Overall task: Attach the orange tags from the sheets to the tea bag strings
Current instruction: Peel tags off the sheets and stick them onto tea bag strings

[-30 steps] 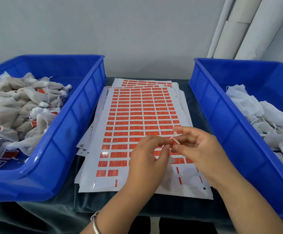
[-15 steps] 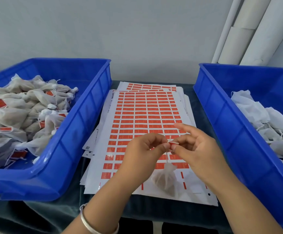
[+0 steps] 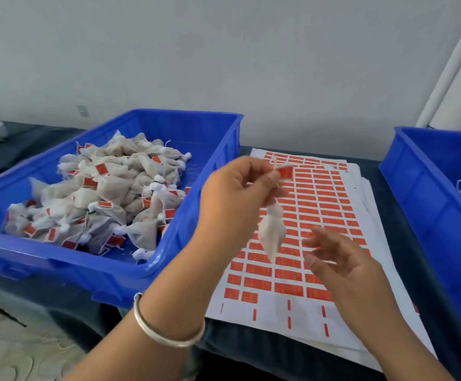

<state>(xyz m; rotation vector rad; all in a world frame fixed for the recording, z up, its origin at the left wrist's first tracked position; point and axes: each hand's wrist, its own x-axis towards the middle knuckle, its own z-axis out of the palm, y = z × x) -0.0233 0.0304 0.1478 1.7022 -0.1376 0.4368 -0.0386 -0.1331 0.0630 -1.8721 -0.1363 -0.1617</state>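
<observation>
A: Looking tagged already? Left hand [image 3: 237,193] pinches the orange paper tag [image 3: 285,171], small white mesh tea bag [image 3: 272,229] dangling over the white sheet of orange tags [image 3: 320,215]; right hand [image 3: 334,259] is relaxed, holding nothing.

B: I'd guess next it goes in the left blue plastic bin [image 3: 108,268] (string's blurry, can't confirm the stick).

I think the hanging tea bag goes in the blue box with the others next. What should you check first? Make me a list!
1. Left hand pinches the string of the tea bag: ok.
2. Orange tag is at the string's top by the fingers: ok; firmly stuck: cannot tell.
3. Right hand has let go, open over the tag sheet: ok.
4. Left bin has bare floor at its right end: ok.
5. Bag hangs free above the sheet: ok.
</observation>
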